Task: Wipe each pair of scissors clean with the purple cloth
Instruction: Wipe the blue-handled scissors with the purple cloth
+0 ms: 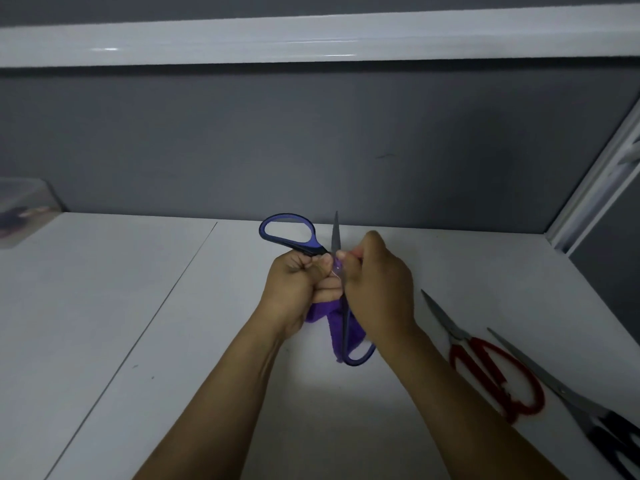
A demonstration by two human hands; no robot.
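- Far left of the blue-handled scissors (pixel 288 233): clear plastic box (pixel 21 207), blurred, against the grey wall panel (pixel 311 140).
- Under everything: white surface (pixel 138 306), with a seam running left of the scissors.
- Left hand (pixel 297 289): fingers curled tight round the shank of the scissors' upper handle loop.
- Blue-handled scissors: held above the surface between both hands, spread open, one blade pointing straight up, second loop hanging below the right hand.
- Purple cloth (pixel 333 322): bunched beneath both hands, against the scissors; unclear which hand holds it.
- Right hand (pixel 381 282): fingers curled, thumb and forefinger pinching the foot of the blade.
- Right of the blue-handled scissors: red-handled scissors (pixel 491 372) lying flat, then black-handled scissors (pixel 588 420) just beyond.
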